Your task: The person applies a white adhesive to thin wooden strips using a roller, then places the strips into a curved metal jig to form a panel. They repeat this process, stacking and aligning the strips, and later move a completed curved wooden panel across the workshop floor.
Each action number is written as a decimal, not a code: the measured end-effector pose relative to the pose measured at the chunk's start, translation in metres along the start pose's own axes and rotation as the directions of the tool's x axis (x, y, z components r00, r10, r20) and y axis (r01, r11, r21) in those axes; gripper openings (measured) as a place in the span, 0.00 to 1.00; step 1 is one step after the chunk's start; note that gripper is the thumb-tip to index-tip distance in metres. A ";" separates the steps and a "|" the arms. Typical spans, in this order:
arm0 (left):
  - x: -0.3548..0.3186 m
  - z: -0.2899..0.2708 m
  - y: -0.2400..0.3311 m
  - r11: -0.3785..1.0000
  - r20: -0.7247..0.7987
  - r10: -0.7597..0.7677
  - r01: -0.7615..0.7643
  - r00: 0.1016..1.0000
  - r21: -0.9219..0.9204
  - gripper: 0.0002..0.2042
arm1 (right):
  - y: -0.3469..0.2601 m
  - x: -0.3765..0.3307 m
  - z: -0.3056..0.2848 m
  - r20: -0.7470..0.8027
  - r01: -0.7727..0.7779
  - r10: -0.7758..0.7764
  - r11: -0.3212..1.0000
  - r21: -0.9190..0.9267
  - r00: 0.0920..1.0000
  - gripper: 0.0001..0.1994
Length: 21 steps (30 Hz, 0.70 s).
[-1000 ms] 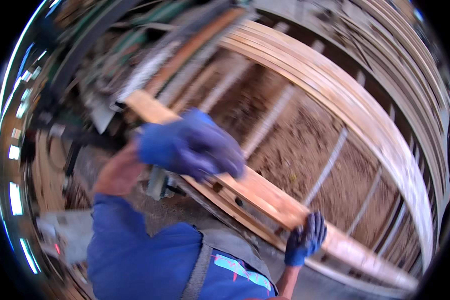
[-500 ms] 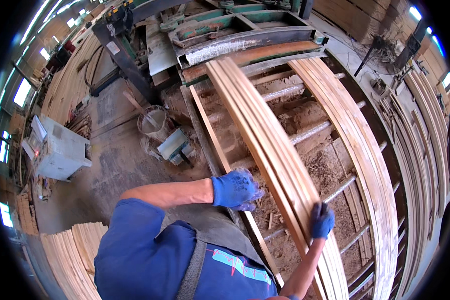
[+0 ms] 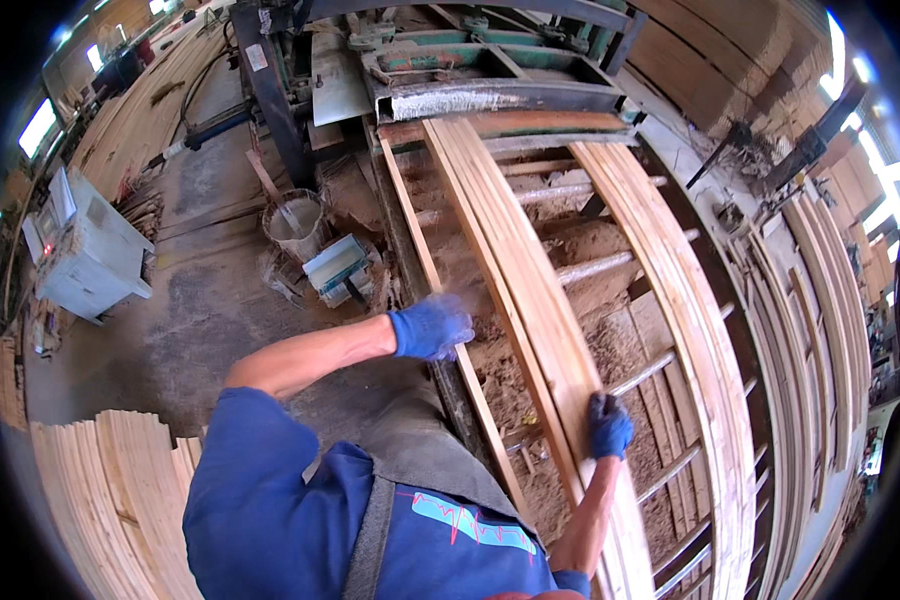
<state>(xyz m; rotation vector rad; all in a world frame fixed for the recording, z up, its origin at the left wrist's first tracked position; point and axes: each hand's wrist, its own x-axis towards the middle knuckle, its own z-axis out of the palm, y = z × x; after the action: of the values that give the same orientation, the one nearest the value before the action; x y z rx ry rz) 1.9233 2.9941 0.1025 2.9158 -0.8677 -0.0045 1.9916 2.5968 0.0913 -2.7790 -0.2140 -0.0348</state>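
Note:
A row of long, pale wooden strips [image 3: 518, 270] lies side by side across the metal rollers, running away from me. My right hand [image 3: 608, 426], in a blue glove, is closed over the right edge of this row. My left hand [image 3: 432, 327], gloved in the same blue, hovers left of the row, over a single narrow strip [image 3: 408, 213] along the frame's left side. Motion smears its fingers, and whether it touches that strip is unclear. Farther right, a second row of strips [image 3: 670, 255] rests on the same rollers.
A green and grey metal machine frame [image 3: 500, 98] stands at the far end. To the left are a bucket [image 3: 296, 222] and a pale control cabinet [image 3: 95, 245]. Stacked boards [image 3: 120, 490] stand at lower left, and long strips [image 3: 805, 330] lie at right. Sawdust [image 3: 590, 240] covers the space under the rollers.
The view has shifted a little. The strips under my right hand now look flatter and closer together. My left hand has moved slightly away from me and left; my right hand stays on the row.

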 end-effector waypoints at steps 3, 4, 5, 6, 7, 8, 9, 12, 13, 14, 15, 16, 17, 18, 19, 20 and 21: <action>-0.019 -0.031 0.022 0.995 -0.353 0.035 -0.067 0.935 -0.078 0.29 | -0.016 -0.039 0.002 0.090 -0.010 0.018 0.996 -0.087 0.996 0.18; -0.023 -0.051 0.019 0.991 -0.382 -0.041 -0.011 0.923 -0.132 0.28 | 0.004 -0.055 0.024 0.096 0.049 -0.041 0.996 -0.078 0.995 0.18; -0.035 -0.055 0.004 0.983 -0.454 -0.142 0.072 0.880 -0.167 0.28 | -0.037 -0.072 0.008 0.201 0.063 -0.058 0.998 -0.019 0.978 0.18; -0.044 -0.059 -0.013 0.968 -0.526 -0.225 0.127 0.820 -0.215 0.27 | -0.035 -0.084 0.020 0.024 0.087 -0.085 0.991 -0.100 0.996 0.18; -0.054 -0.057 -0.034 0.936 -0.564 -0.346 0.236 0.749 -0.261 0.27 | -0.044 -0.080 0.009 0.090 0.096 -0.088 0.992 -0.080 0.992 0.18; -0.065 -0.052 -0.055 0.889 -0.597 -0.457 0.339 0.659 -0.307 0.26 | -0.053 -0.072 -0.003 0.151 0.106 -0.097 0.993 -0.057 0.984 0.19; -0.073 -0.050 -0.079 0.840 -0.588 -0.542 0.402 0.601 -0.363 0.26 | -0.050 -0.063 -0.001 0.296 0.076 -0.023 0.983 -0.169 0.955 0.23; -0.084 -0.031 -0.155 0.726 -0.561 -0.686 0.487 0.463 -0.486 0.26 | -0.061 -0.036 -0.010 0.482 0.151 -0.039 0.969 -0.197 0.876 0.23; -0.081 -0.025 -0.183 0.680 -0.532 -0.732 0.400 0.426 -0.615 0.27 | -0.068 -0.029 -0.012 0.480 0.162 -0.059 0.971 -0.176 0.875 0.24; -0.075 -0.021 -0.217 0.661 -0.536 -0.750 0.462 0.388 -0.591 0.27 | -0.076 -0.021 -0.010 0.479 0.176 -0.082 0.972 -0.155 0.874 0.24; -0.069 -0.013 -0.252 0.675 -0.570 -0.735 0.468 0.366 -0.570 0.28 | -0.085 -0.011 -0.007 0.475 0.189 -0.106 0.973 -0.130 0.874 0.25; -0.061 -0.011 -0.283 0.692 -0.604 -0.716 0.474 0.351 -0.545 0.28 | -0.095 0.003 -0.001 0.505 0.200 -0.114 0.973 -0.119 0.855 0.25; -0.051 -0.006 -0.310 0.635 -0.558 -0.772 0.378 0.304 -0.673 0.28 | -0.106 0.020 0.008 0.536 0.213 -0.124 0.971 -0.106 0.835 0.25; -0.038 -0.002 -0.337 0.560 -0.497 -0.824 0.268 0.271 -0.784 0.28 | -0.116 0.038 0.018 0.566 0.217 -0.127 0.971 -0.095 0.815 0.25; -0.044 0.017 -0.388 0.642 -0.585 -0.767 0.302 0.265 -0.705 0.27 | -0.130 0.059 0.031 0.597 0.191 -0.148 0.982 -0.010 0.788 0.28; -0.031 0.022 -0.412 0.618 -0.570 -0.786 0.304 0.239 -0.725 0.25 | -0.132 0.073 0.048 0.622 0.072 -0.178 0.979 0.191 0.762 0.27; -0.019 0.027 -0.437 0.637 -0.588 -0.771 0.302 0.243 -0.709 0.24 | -0.130 0.091 0.067 0.632 -0.046 -0.220 0.925 0.376 0.743 0.26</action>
<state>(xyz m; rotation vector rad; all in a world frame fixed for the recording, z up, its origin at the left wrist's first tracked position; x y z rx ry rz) 2.1447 3.3660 0.0335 2.0497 0.3838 0.9962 2.0616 2.7537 0.0774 -2.2778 -0.4756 0.9025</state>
